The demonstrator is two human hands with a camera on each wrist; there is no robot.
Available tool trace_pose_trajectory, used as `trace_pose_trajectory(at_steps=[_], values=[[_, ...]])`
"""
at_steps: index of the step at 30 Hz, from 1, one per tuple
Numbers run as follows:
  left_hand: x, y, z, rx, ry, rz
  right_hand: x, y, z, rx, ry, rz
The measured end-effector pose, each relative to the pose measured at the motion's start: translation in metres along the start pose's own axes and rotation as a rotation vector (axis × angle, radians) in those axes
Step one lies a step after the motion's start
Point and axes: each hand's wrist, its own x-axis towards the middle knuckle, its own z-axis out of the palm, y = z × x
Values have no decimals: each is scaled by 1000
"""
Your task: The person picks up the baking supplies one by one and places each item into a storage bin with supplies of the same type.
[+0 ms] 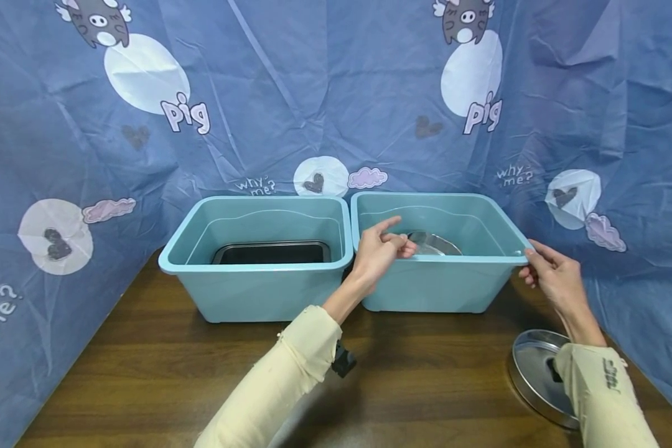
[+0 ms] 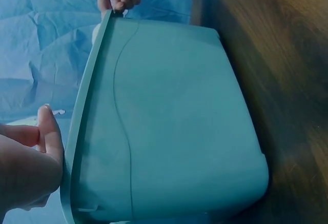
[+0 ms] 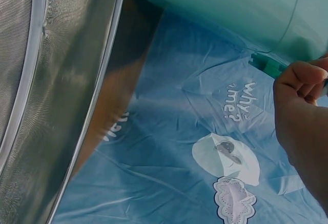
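Observation:
Two light-blue plastic tubs stand side by side. At the front right corner of the right tub (image 1: 431, 283), my right hand (image 1: 559, 280) pinches the rim between thumb and fingers. My left hand (image 1: 378, 252) is at the same tub's front rim, its index finger pointing out and the others loosely bent, with nothing seen in it. In the left wrist view the left hand (image 2: 31, 167) lies against the rim. Inside the right tub is a shiny metal piece (image 1: 434, 244), partly hidden by the rim. The left tub (image 1: 257, 295) contains a dark rectangular baking pan (image 1: 271, 253).
A round metal sieve (image 1: 529, 379) with a mesh bottom lies on the wooden table (image 1: 425, 379) at the right, partly under my right forearm. Blue printed cloth (image 1: 291, 81) hangs behind and along both sides.

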Motion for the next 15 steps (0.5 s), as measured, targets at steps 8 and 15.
trace_pose_trajectory(at_steps=[8, 15], values=[[-9, -4, 1, -57, -26, 35, 5, 6, -6, -11, 5, 18], [-13, -7, 4, -72, -34, 52, 40, 67, -42, -85, 20, 19]])
